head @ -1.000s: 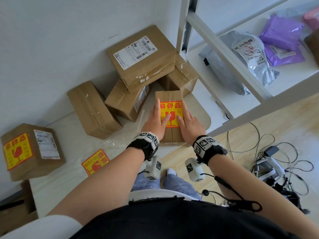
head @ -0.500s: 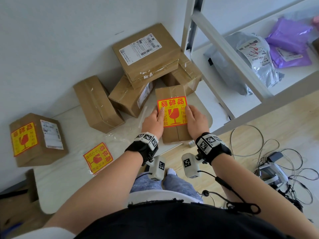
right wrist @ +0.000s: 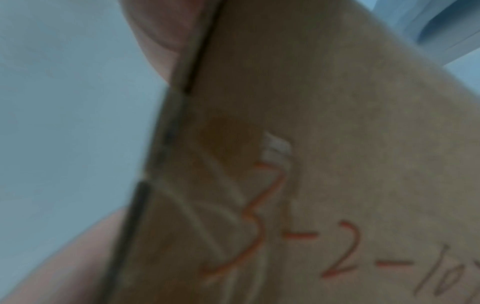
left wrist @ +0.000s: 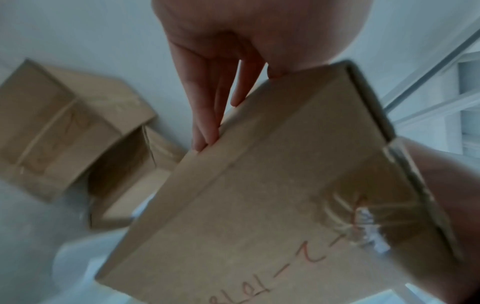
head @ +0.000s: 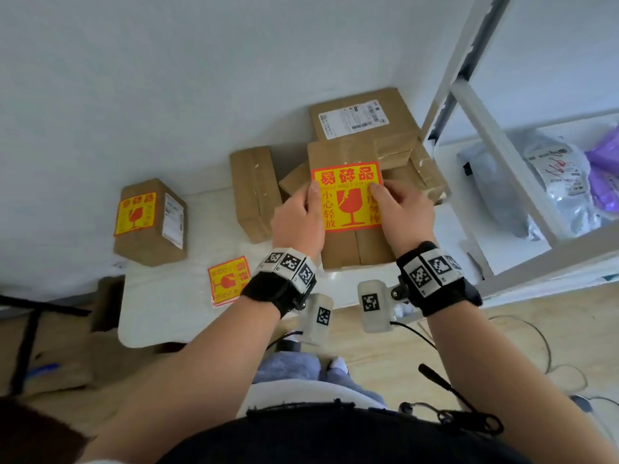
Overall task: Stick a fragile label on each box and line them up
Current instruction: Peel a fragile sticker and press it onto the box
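Both hands hold a flat brown box [head: 355,246] lifted off the white table [head: 167,316]. A yellow and red fragile label [head: 348,199] is stuck on its top face. My left hand [head: 298,222] grips the box's left edge, thumb on the label; its fingers [left wrist: 207,107] curl under that edge. My right hand [head: 402,216] grips the right edge the same way. The underside [right wrist: 337,144] bears red handwriting. Another labelled box [head: 147,222] stands at the table's left. Several unlabelled boxes [head: 254,192] lie at the back.
A stack of spare fragile labels [head: 229,279] lies on the table near its front edge. A white metal shelf rack [head: 502,155] with grey and purple mail bags stands on the right. Cables lie on the wooden floor at the lower right.
My hands stopped pressing the label flat, took the box by its sides and lifted it off the table towards me. The head view has swung left.
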`<state>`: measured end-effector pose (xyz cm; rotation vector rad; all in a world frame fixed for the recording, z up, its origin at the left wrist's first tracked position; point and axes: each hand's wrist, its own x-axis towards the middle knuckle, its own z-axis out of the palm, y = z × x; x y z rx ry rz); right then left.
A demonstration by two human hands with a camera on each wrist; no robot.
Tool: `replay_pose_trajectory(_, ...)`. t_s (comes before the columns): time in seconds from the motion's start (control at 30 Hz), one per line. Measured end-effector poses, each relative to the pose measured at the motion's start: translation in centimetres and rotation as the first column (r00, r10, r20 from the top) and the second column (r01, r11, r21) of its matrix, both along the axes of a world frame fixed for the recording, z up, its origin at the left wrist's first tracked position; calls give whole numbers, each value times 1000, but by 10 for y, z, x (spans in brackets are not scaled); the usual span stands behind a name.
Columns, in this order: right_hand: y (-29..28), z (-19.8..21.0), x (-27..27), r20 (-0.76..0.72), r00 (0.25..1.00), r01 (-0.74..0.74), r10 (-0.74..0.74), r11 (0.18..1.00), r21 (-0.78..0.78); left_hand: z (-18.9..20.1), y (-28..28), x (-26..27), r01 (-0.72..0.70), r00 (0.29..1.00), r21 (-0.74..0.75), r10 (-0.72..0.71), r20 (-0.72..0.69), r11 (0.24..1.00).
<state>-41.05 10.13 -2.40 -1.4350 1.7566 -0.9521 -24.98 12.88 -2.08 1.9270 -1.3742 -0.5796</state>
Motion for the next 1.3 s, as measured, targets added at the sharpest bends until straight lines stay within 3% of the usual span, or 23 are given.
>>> replay_pose_trajectory(0.33,-15,35,122,106,969,-194,224,951,-239,61,-4,109,-159,983,-215,174,57,964)
replay_pose_trajectory(0.53,-39,23,203,92,949,-282,303,941,-189,59,-11,185,-220,971,-79,226,75,972)
replay_pose_trajectory(0.73,-58,-9,277,71,940,-331,333,943,-40,31,-29,260,-216,969,131,196,150,968)
replay_pose_trajectory(1.0,-63,-64,324,23,954,-299,299,944,141,-20,-47,309,-171,981,299,132,145,939)
replay_pose_trajectory(1.1,-65,-79,331,0,963,-266,271,946,182,-35,-50,317,-86,961,304,-2,278,949)
replay_pose_trajectory(1.2,-64,-90,338,-9,965,-255,262,945,203,-49,-55,325,-45,858,281,-107,503,959)
replay_pose_trajectory(1.3,-66,-97,348,-19,964,-253,264,942,218,-62,-61,333,-95,780,303,-119,614,948)
